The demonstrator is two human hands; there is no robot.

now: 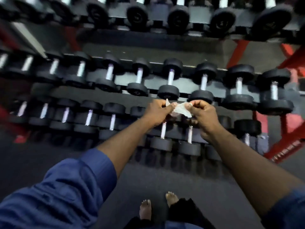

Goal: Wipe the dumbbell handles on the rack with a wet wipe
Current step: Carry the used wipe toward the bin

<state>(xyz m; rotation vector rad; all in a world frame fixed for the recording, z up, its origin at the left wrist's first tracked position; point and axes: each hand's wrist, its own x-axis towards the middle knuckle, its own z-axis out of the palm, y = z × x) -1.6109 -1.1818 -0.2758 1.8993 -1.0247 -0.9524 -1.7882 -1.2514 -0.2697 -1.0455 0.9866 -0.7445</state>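
Both hands up in front of the rack (pixel 290 124), w/ the wet wipe (pixel 180 109) stretched between them. Left hand (pixel 156 111) has fingers curled and pinches the wipe's left end. Right hand (pixel 203 114) does the same on the right end. The wipe is crumpled, in the air over the rack's bottom tier, right of middle, and touches no dumbbell.

Step in hand, prob.: unfolding or spreading the wipe before the 1st handle. To do it well:
- pull it flat so a wide patch meets the metal, not a wad
- wrap it round one bar, twist and slide end to end betw. the heads
- nearest dumbbell handles (pixel 163 132) sit just under the hands, so start there and work along the tier
- refold to a clean face every few bars

Hard to see:
- whole frame is motion-blurred and the nos. on the weight heads are unreadable
- top tier is cut off at the upper edge and the rack's right end runs out of frame
- hands and forearms cover part of the bottom-tier bars
- can't tell how wet the wipe is, or which handles are already clean
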